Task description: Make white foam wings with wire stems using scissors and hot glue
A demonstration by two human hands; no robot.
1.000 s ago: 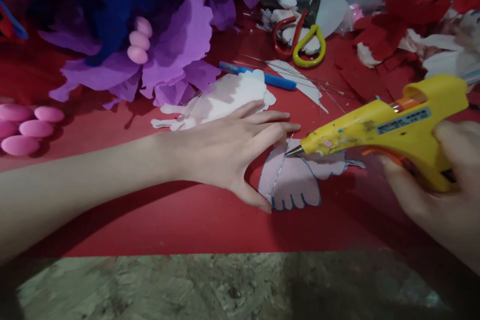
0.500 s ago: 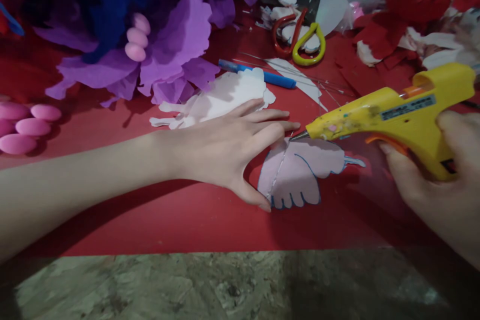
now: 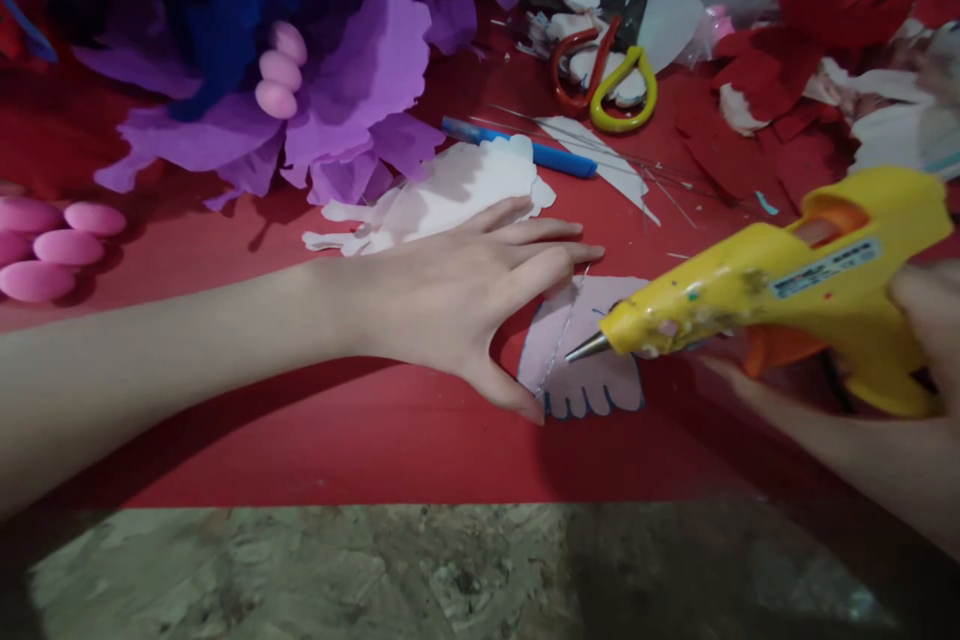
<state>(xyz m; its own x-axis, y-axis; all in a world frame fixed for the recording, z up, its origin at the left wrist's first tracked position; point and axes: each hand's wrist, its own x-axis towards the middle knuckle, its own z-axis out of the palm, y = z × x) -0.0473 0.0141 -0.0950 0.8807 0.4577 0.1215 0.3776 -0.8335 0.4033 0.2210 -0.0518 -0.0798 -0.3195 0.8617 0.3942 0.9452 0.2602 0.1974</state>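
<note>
A pale cutout (image 3: 604,378) with blue outlines and scalloped fingers along one edge lies flat on the red surface. Across it runs a thin straight wire (image 3: 566,318). My left hand (image 3: 457,295) is spread over the cutout's left side, thumb and fingertips pressing near the two ends of the wire. My right hand (image 3: 892,455) grips a yellow hot glue gun (image 3: 712,275) with an orange trigger. Its metal nozzle hovers over or touches the cutout just right of the wire; I cannot tell which. The gun covers the cutout's right part.
White cutouts (image 3: 457,182) lie behind my left hand, beside a blue pen (image 3: 562,160) and loose wires. Scissors (image 3: 622,105) with red and yellow handles rest farther back. Purple paper petals (image 3: 352,90) and pink egg-shaped pieces (image 3: 67,248) are at left, red paper (image 3: 772,80) at right.
The glue gun's nozzle has moved from the wire's upper end down and slightly left, toward me, and the gun is tilted more. My left hand stays in place on the cutout.
</note>
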